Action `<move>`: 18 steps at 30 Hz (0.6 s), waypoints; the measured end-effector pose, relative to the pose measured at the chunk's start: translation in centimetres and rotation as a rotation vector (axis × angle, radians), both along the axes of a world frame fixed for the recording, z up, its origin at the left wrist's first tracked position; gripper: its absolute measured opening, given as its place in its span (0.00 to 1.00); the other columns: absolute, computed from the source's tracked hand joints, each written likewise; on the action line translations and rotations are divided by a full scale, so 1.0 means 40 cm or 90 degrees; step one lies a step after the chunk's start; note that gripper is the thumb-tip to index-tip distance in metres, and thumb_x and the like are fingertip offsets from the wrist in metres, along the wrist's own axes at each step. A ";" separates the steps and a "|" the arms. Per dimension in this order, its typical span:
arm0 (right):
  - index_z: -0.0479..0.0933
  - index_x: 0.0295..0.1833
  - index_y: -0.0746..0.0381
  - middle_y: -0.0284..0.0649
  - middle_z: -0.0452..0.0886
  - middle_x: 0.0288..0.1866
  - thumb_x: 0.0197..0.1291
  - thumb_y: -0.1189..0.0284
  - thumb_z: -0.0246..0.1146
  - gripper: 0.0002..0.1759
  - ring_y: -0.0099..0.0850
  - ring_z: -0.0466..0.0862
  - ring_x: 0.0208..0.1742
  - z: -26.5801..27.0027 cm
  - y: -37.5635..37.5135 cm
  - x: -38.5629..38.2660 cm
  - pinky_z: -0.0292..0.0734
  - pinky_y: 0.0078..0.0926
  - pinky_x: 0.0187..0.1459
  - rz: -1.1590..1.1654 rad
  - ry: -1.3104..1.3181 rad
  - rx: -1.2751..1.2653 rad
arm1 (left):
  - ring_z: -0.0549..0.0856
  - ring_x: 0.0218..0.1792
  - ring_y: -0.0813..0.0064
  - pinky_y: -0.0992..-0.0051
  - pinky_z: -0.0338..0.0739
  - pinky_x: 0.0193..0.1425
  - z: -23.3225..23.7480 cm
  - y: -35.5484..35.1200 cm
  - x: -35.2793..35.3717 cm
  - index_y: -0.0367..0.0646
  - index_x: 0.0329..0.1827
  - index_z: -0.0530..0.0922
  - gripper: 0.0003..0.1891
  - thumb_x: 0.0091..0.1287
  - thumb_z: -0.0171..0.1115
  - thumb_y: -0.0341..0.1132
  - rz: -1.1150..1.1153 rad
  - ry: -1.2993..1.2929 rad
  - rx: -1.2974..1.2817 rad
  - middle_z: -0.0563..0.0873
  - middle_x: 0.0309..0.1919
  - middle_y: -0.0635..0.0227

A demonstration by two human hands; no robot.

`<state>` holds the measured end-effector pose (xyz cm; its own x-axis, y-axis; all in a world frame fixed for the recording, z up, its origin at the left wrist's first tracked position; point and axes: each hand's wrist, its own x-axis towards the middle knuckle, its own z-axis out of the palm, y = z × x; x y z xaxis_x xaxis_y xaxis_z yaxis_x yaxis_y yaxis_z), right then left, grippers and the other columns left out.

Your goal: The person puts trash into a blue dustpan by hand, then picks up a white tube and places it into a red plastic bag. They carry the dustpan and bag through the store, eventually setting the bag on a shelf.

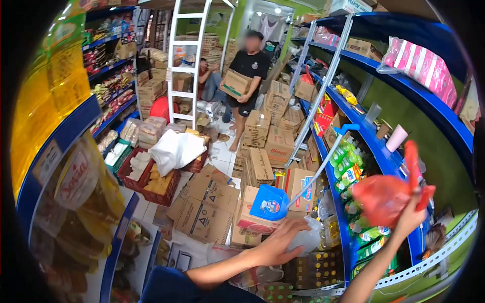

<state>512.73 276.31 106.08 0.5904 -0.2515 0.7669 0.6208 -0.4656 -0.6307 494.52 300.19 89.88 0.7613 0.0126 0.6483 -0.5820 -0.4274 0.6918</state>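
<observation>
My right hand point(413, 218) is closed round the gathered top of a red plastic bag point(384, 199), held up in front of the right shelf. The bag bulges, and its contents are hidden. My left hand point(280, 242) stretches out with its fingers apart, holding nothing. Its fingertips overlap a clear plastic bag point(309, 235) in this view. Just beyond that hand, a blue long-handled dustpan point(269, 203) rests on a cardboard box point(247, 209), its grey handle slanting up to the right.
Blue shelving point(364, 136) on the right carries green bottles point(346, 159) and pink packs point(422, 68). Stacked cartons point(278, 146) line the aisle. Ahead, a person point(247, 70) carries a carton beside a white ladder point(183, 68); another person sits behind. Flattened cardboard point(204, 199) covers the floor.
</observation>
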 end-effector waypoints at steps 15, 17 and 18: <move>0.77 0.31 0.65 0.40 0.78 0.31 0.41 0.76 0.65 0.08 0.37 0.78 0.37 -0.736 0.209 -0.493 0.69 0.35 0.48 0.880 0.189 -0.151 | 0.61 0.68 0.53 0.55 0.51 0.72 -0.445 -0.085 -0.219 0.39 0.56 0.69 0.38 0.47 0.70 0.54 -0.071 0.188 0.047 0.66 0.64 0.50; 0.78 0.31 0.65 0.39 0.78 0.32 0.40 0.75 0.65 0.09 0.37 0.78 0.41 -0.733 0.204 -0.497 0.68 0.35 0.49 0.878 0.167 -0.226 | 0.70 0.61 0.57 0.59 0.56 0.70 -0.508 -0.091 -0.214 0.40 0.50 0.74 0.25 0.51 0.67 0.45 -0.065 0.110 -0.083 0.75 0.57 0.53; 0.77 0.32 0.65 0.40 0.78 0.34 0.41 0.73 0.65 0.10 0.38 0.77 0.44 -0.738 0.208 -0.491 0.67 0.37 0.51 0.861 0.108 -0.303 | 0.70 0.61 0.57 0.59 0.56 0.70 -0.521 -0.110 -0.232 0.40 0.50 0.74 0.25 0.51 0.67 0.45 -0.080 0.131 -0.094 0.75 0.57 0.53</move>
